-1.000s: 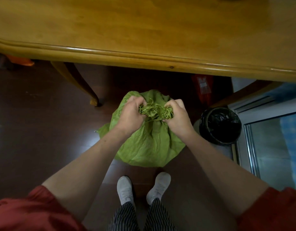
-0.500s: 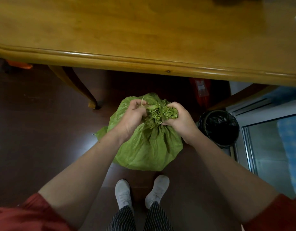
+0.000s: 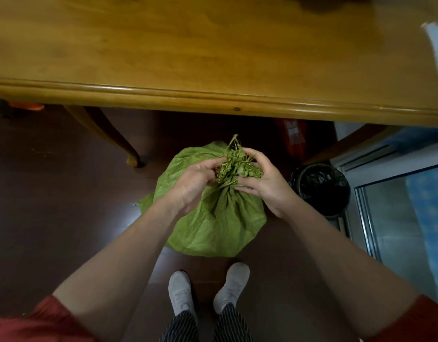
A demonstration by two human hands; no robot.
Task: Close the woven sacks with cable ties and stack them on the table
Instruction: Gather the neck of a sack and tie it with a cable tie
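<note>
The frayed mouth [image 3: 235,166] of the green woven sack [image 3: 213,228], spread between the hands a second ago, is now bunched into one neck, ready for tying. The left hand [image 3: 193,183] pinches it and the right hand [image 3: 264,181] curls round it. No cable tie shows. The sack stands on the floor beneath them, contents hidden. Right of the right hand, a round black-lined bin [image 3: 321,186] shows only its liner.

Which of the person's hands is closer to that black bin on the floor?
The right hand: it grips the gathered neck of the green sack on the side toward the black bin. The left hand grips the neck's far side.
</note>
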